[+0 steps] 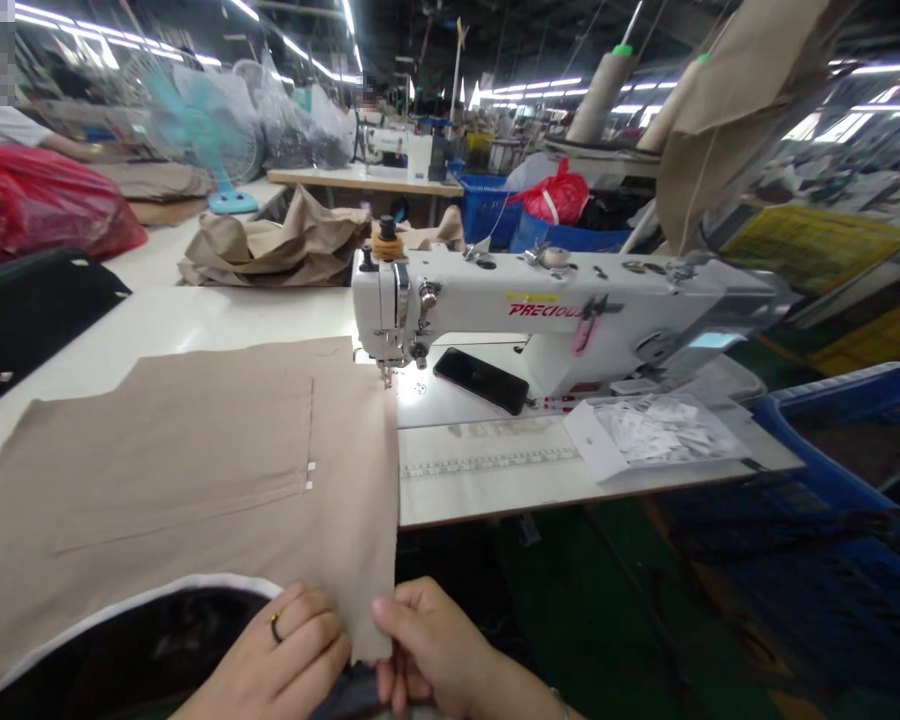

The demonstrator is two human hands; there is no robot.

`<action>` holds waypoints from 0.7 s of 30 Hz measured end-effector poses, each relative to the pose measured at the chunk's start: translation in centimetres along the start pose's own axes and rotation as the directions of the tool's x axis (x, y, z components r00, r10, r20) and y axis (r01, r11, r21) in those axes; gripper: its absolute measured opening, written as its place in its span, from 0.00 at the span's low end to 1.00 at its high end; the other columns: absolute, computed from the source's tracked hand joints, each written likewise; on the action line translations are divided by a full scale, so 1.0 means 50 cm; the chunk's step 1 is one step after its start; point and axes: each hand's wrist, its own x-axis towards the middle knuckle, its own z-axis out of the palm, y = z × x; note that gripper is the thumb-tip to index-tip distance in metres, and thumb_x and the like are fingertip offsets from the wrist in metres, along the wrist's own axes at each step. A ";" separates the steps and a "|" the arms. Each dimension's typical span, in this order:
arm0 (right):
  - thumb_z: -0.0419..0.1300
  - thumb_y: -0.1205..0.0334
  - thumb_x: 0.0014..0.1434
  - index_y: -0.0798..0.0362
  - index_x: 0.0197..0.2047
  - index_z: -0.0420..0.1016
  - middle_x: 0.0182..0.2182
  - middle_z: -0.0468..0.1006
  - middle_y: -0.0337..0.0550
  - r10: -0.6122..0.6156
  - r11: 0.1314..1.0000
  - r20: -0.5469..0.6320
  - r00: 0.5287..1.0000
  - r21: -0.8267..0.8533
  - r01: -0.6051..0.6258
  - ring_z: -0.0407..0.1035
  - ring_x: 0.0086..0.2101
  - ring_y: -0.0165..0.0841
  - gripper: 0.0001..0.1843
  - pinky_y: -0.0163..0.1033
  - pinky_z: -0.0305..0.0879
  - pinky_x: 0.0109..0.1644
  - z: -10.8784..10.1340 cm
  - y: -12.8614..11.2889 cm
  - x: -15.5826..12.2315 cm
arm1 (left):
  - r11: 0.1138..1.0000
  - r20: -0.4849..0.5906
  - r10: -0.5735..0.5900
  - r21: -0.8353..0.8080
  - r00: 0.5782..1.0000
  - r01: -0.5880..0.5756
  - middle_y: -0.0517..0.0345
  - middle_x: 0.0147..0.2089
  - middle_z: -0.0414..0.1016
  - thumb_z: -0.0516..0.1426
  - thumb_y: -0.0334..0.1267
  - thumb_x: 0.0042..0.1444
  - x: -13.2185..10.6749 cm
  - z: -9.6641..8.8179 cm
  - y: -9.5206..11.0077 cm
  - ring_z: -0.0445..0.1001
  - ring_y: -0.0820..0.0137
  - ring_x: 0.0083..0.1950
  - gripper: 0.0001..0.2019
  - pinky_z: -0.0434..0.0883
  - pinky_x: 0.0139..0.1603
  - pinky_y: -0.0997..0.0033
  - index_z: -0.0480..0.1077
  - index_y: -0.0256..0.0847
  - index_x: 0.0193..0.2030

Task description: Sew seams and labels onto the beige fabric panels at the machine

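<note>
Fingers: the right hand (427,640) pinches the near edge of a beige cloth panel (195,480) between thumb and fingers; the ringed left hand (285,645) clenches the same edge beside it.
Cloth: it lies flat on the white sewing table (157,320), its far corner just beside the presser foot (384,368).
Machine: a white PRECIOUS sewing machine (495,300) stands far right of the cloth, with a black phone (480,380) at its base.
Right: a blue crate (855,470).
Far: a crumpled beige cloth bundle (270,245).

The tan cloth panel (180,480) runs off the left edge (end unseen).
</note>
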 end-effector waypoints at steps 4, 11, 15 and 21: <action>0.51 0.23 0.33 0.54 0.13 0.59 0.08 0.62 0.34 -0.013 1.000 -0.006 1.000 0.011 0.013 0.53 0.08 0.20 0.37 0.27 0.36 0.08 0.004 0.002 0.001 | 0.998 -0.007 -0.056 -0.027 0.998 0.056 0.57 0.30 0.70 0.42 0.28 0.62 0.001 0.002 -0.001 0.67 0.71 0.35 0.15 0.68 0.40 0.74 0.67 0.40 0.32; 0.51 0.22 0.33 0.55 0.14 0.61 0.08 0.61 0.34 -0.009 1.000 -0.017 1.000 -0.005 0.009 0.51 0.07 0.20 0.38 0.28 0.39 0.09 0.013 -0.003 -0.002 | 0.998 -0.020 -0.050 -0.027 0.999 0.050 0.59 0.28 0.68 0.45 0.30 0.62 0.005 -0.001 -0.003 0.65 0.72 0.34 0.12 0.65 0.39 0.75 0.66 0.39 0.30; 0.49 0.21 0.32 0.53 0.13 0.58 0.06 0.57 0.31 -0.018 0.996 -0.089 0.996 -0.092 0.010 0.47 0.07 0.19 0.38 0.28 0.39 0.10 0.016 -0.006 -0.009 | 0.998 -0.066 -0.051 0.030 0.997 0.053 0.62 0.26 0.68 0.48 0.33 0.62 0.018 0.000 0.003 0.65 0.74 0.32 0.13 0.64 0.43 0.74 0.65 0.39 0.26; 0.43 0.20 0.37 0.51 0.15 0.56 0.07 0.54 0.30 -0.125 0.976 -0.079 0.989 -0.191 0.108 0.46 0.10 0.20 0.38 0.29 0.41 0.12 0.012 0.002 -0.012 | 0.984 -0.217 -0.001 0.176 0.976 0.040 0.62 0.32 0.75 0.43 0.32 0.64 0.034 0.020 0.017 0.69 0.74 0.41 0.17 0.54 0.61 0.71 0.71 0.40 0.33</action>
